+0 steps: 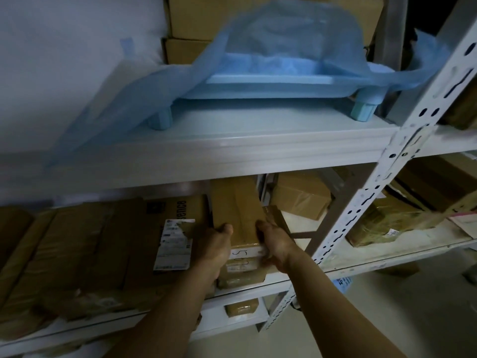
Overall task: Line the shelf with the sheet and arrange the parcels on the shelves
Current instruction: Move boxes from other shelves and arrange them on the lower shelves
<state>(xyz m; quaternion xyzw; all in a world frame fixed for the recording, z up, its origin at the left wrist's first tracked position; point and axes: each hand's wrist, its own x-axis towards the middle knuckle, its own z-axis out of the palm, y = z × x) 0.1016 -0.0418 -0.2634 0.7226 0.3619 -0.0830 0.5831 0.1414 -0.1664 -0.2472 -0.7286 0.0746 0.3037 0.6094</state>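
A long brown cardboard parcel (238,210) lies lengthwise on the middle shelf (361,264), stacked on another parcel. My left hand (215,245) grips its near left edge and my right hand (277,244) grips its near right edge. A thin blue sheet (134,99) hangs loosely over the upper shelf (232,143) and drapes across a light blue stool (271,83) standing there. Left of the held parcel sits a wide carton with a white shipping label (173,244).
A white slotted upright post (374,192) rises just right of my right hand. More parcels (302,197) lie deeper on the middle shelf and in the bay to the right (387,220). Cartons (193,21) are stacked behind the stool. A small box (242,307) sits on the shelf below.
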